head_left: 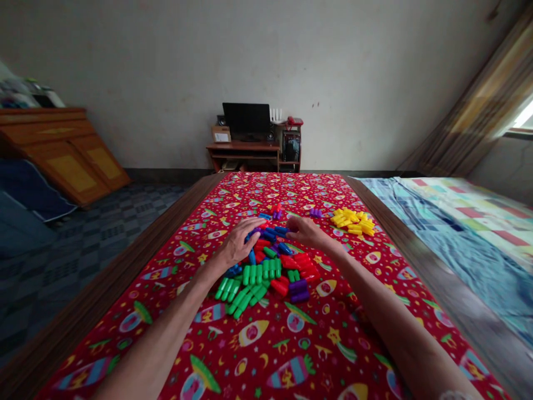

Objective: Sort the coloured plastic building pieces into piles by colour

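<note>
Short, bullet-shaped plastic toy pieces lie in a mixed pile in front of me. My left hand rests over the pile's left side, fingers stretched forward and thumb apart, touching or just above the blue pieces. At the right edge of those, my right hand has bent fingers with the thumb apart; nothing shows in it, though its fingertips are partly hidden. Closer to me are rows of green pieces, red pieces and purple pieces.
A separate heap of yellow pieces lies right of my right hand. Small purple pieces sit farther back. The red patterned cloth covers a table with brown edges. Beyond stands a desk with a monitor; a bed is at right.
</note>
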A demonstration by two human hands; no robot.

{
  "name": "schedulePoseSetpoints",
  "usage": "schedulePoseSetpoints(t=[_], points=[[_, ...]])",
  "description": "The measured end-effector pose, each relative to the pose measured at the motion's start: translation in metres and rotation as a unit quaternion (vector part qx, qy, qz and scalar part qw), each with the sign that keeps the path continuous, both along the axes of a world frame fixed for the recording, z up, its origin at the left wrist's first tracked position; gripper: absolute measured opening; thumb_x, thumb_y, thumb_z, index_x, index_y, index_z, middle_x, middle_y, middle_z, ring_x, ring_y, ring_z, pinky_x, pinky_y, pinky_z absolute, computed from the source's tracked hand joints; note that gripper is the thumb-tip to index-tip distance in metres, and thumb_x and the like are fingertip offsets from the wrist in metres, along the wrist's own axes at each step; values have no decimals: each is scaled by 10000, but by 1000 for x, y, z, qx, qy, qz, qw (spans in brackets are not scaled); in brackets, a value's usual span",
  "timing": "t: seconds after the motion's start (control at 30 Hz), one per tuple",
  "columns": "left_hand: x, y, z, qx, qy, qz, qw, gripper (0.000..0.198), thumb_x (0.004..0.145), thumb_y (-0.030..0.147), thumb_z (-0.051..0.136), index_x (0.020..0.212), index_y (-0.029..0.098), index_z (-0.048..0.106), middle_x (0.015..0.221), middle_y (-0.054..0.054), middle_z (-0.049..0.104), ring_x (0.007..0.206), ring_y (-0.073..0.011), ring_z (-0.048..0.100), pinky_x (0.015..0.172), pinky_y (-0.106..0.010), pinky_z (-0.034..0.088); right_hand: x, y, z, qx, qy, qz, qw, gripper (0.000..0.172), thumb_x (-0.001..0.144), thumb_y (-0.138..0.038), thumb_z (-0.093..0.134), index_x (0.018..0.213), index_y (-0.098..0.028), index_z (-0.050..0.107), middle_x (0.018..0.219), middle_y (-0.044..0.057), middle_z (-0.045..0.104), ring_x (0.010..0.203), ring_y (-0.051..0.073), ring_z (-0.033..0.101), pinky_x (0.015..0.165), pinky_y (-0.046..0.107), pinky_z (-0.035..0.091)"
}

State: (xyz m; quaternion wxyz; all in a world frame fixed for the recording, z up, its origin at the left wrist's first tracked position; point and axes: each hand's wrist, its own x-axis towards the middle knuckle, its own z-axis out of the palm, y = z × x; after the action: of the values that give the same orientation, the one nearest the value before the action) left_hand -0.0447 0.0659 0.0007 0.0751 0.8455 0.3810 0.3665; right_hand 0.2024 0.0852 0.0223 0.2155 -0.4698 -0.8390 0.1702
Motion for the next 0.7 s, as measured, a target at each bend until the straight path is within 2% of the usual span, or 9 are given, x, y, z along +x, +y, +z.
schedulePoseSetpoints(t=[0.17, 0.3, 0.43, 0.53, 0.7], points=[[18, -9, 3, -64, 17, -6, 998, 444, 921, 450, 502, 1277, 202, 593, 1289, -96, 646, 1215, -261, 572, 1077, -429, 427, -7, -6, 12, 19, 85, 72, 994, 177, 797, -126, 649, 958, -159, 713, 854, 21, 724, 748, 119, 624, 668, 207, 415], [19, -6, -2, -92, -12, 28, 995, 338, 919, 425, 511, 1122, 203, 664, 1114, -82, 716, 1053, -253, 656, 956, -389, 509, -13, -16, 19, 34, 105, 110, 988, 217, 796, -129, 673, 993, -195, 735, 900, 28, 748, 782, 129, 656, 702, 214, 445], [15, 1, -5, -92, -34, 56, 994, 306, 930, 407, 477, 1014, 195, 681, 1027, -74, 736, 975, -249, 683, 895, -370, 533, -9, -15, 23, 52, 118, 108, 986, 212, 824, -143, 643, 1006, -191, 741, 896, 36, 751, 770, 133, 665, 700, 207, 450], [14, 3, -5, -82, -40, 76, 993, 320, 936, 405, 461, 1039, 192, 677, 1048, -78, 736, 995, -255, 683, 896, -367, 532, 7, -1, 18, 72, 136, 38, 987, 198, 828, -174, 628, 990, -168, 741, 897, 51, 752, 785, 151, 670, 721, 220, 462], [15, 0, -6, -77, -30, 84, 993, 320, 922, 443, 492, 1007, 198, 678, 994, -74, 741, 945, -248, 692, 860, -353, 541, 44, 29, -17, 72, 117, -208, 968, 240, 835, -175, 552, 992, -144, 732, 908, 90, 752, 854, 208, 678, 791, 300, 487]])
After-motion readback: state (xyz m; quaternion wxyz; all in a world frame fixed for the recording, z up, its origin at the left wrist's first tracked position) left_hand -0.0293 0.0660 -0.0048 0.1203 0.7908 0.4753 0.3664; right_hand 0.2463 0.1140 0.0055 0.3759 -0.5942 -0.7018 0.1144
